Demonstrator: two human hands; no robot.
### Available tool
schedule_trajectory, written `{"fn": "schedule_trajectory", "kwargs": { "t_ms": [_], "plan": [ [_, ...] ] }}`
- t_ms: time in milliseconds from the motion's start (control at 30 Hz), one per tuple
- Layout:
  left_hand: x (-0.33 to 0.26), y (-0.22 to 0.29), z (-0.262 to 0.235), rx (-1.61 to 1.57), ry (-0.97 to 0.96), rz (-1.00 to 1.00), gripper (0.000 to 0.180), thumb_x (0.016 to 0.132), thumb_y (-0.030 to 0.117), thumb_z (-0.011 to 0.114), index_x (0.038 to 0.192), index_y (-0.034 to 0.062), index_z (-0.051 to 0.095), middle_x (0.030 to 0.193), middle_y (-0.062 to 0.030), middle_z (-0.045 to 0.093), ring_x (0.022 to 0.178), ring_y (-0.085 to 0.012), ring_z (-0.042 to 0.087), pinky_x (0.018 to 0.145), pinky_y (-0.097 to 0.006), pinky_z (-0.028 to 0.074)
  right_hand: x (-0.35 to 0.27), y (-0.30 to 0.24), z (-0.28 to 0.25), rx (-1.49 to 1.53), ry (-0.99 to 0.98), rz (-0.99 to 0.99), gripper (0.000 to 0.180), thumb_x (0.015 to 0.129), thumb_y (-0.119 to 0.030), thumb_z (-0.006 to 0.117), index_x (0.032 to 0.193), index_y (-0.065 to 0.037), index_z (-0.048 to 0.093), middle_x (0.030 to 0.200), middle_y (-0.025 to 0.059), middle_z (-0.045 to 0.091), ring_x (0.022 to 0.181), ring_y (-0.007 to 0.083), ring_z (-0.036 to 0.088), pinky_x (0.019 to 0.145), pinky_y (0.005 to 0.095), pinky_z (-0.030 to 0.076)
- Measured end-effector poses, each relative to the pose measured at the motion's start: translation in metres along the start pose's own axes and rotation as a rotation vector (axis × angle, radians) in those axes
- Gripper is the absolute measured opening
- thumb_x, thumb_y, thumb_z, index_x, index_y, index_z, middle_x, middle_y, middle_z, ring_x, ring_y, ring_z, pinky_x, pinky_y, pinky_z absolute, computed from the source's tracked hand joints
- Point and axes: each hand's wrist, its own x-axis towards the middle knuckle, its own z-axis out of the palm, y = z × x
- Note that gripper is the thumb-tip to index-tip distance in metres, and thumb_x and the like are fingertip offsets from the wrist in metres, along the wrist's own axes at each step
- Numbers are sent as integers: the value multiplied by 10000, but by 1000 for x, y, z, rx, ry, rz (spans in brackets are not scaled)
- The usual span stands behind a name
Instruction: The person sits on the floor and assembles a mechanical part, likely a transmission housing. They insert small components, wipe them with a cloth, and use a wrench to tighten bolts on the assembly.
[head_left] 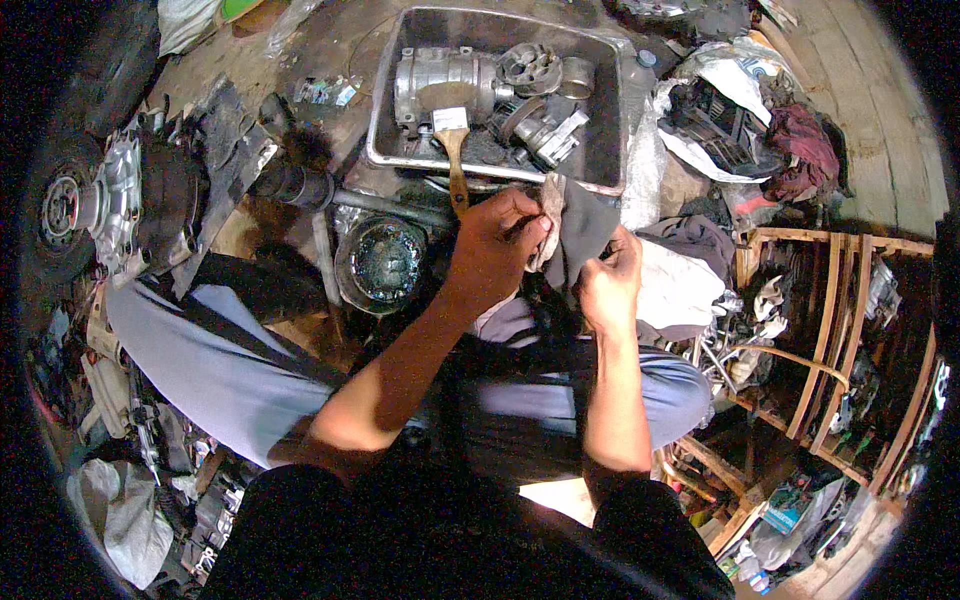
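Both hands are up in front of me at a grey cloth (588, 225). My left hand (500, 240) has its fingers bent and pinched at the cloth's pale, crumpled left edge. My right hand (612, 283) is closed on the cloth's lower right side, and the rest hangs between the two. Whether the cloth wraps a smaller part cannot be seen. Just beyond my left hand, a paintbrush (455, 165) with a wooden handle leans over the rim of a dark rectangular tub (400, 160). Inside the tub lie a metal cylindrical housing (440, 80) and a smaller machined part (545, 130).
A round bowl of dark liquid (385, 262) sits left of my hands, beside a metal shaft (390, 207). Wheel-hub machinery (125, 195) stands at far left. White cloth (675, 280), a bag of black parts (720, 120) and a wooden rack (825, 340) are on the right.
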Motion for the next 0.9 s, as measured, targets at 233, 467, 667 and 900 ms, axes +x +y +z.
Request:
{"fn": "schedule_trajectory", "kwargs": {
  "t_ms": [233, 467, 667, 900],
  "plan": [
    [7, -41, -5, 442, 85, 429, 96, 865, -44, 602, 836, -5, 519, 872, -39, 579, 810, -111, 556, 730, -255, 450, -1, -2, 8, -35, -41, -55, 380, 715, 130, 460, 1036, 37, 640, 922, 111, 703, 858, 189, 658, 777, 332, 516],
    [2, -46, -7, -3, -17, 69, 231, 844, -18, 593, 1072, 3, 564, 961, -49, 599, 828, -151, 590, 737, -238, 460, 1, 6, 1, -233, -134, -330, 354, 741, 102, 506, 1059, 23, 639, 960, 178, 683, 923, 298, 672, 849, 377, 505],
    [8, -10, -8, -368, -87, -351, 287, 923, 82, 533, 1200, 8, 528, 969, -97, 645, 857, -185, 629, 711, -311, 485, -1, 2, -10, -381, -82, -531, 291, 757, 78, 583, 1037, 38, 653, 966, 169, 690, 897, 242, 670, 831, 326, 503],
    [6, -25, 5, 260, -58, 245, 243, 996, 207, 449, 1084, 6, 553, 861, -241, 628, 800, -433, 617, 695, -466, 470, -3, -7, -4, -96, -25, -129, 323, 758, 73, 552, 1061, 42, 658, 980, 103, 705, 894, 167, 647, 815, 304, 506]
  ]
}}
